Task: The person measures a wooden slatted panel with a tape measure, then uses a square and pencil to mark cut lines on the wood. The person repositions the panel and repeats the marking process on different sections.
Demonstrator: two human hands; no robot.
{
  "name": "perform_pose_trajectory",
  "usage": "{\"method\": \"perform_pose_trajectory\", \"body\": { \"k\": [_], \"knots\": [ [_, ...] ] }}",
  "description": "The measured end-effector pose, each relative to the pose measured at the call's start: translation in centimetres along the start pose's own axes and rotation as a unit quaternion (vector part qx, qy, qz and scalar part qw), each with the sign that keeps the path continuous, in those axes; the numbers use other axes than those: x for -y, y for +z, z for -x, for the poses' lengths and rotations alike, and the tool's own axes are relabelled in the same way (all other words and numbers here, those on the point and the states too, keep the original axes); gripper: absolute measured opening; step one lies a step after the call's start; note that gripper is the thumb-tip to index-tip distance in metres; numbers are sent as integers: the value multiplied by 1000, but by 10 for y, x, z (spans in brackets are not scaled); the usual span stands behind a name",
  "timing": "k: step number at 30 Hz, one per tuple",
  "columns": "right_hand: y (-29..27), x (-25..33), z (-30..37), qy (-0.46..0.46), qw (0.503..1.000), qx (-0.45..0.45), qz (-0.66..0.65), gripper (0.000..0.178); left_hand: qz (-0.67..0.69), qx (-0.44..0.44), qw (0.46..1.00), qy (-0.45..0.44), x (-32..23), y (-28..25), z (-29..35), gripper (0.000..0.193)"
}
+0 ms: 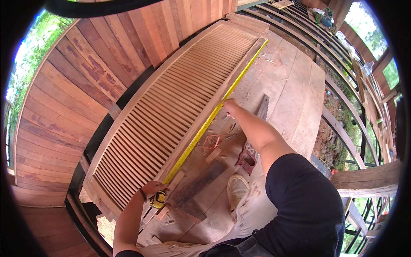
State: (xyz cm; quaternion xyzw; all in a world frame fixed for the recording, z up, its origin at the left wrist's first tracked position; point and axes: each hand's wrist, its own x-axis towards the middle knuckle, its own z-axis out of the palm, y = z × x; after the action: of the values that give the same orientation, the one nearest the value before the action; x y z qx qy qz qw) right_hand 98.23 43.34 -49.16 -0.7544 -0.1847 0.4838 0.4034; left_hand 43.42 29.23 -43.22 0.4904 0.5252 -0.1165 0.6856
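A long slatted wooden panel (171, 103), like a louvred shutter, lies with its many thin slats framed by plain rails. Along its right rail stretches the yellow blade (195, 142) of a tape measure, reaching the panel's far end. At the near end my left hand (152, 189) is closed on the black-and-yellow tape measure case (158, 199). About midway along, my right hand (230, 107) is closed at the blade's edge, with the fingertips partly hidden. A handsaw (247, 160) with a reddish handle lies under my right forearm, its blade partly covered.
Wide floorboards (280, 81) carry sawdust, offcuts, a dark board (201, 182) and an orange loop (211, 141). My shoe (237, 190) stands beside the saw. Board walling (81, 81) rises at left. Open floor joists (340, 128) with gaps and a thick beam (366, 178) lie at right.
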Motion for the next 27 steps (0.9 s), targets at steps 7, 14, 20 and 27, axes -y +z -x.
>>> {"method": "perform_pose_trajectory", "body": {
  "k": [7,14,20,27],
  "knots": [
    [10,-10,-21,-76,993,-90,1,29,5,3,1000,4,-6,2,-5,36],
    [-2,-11,-32,-150,976,-138,76,31,11,15,1000,11,-3,1,-19,33],
    [14,6,2,-75,995,-57,-22,25,8,-9,1000,-5,-2,0,-4,34],
    [10,20,5,-43,998,-37,40,25,31,0,999,11,1,-2,-8,34]
  ]
}}
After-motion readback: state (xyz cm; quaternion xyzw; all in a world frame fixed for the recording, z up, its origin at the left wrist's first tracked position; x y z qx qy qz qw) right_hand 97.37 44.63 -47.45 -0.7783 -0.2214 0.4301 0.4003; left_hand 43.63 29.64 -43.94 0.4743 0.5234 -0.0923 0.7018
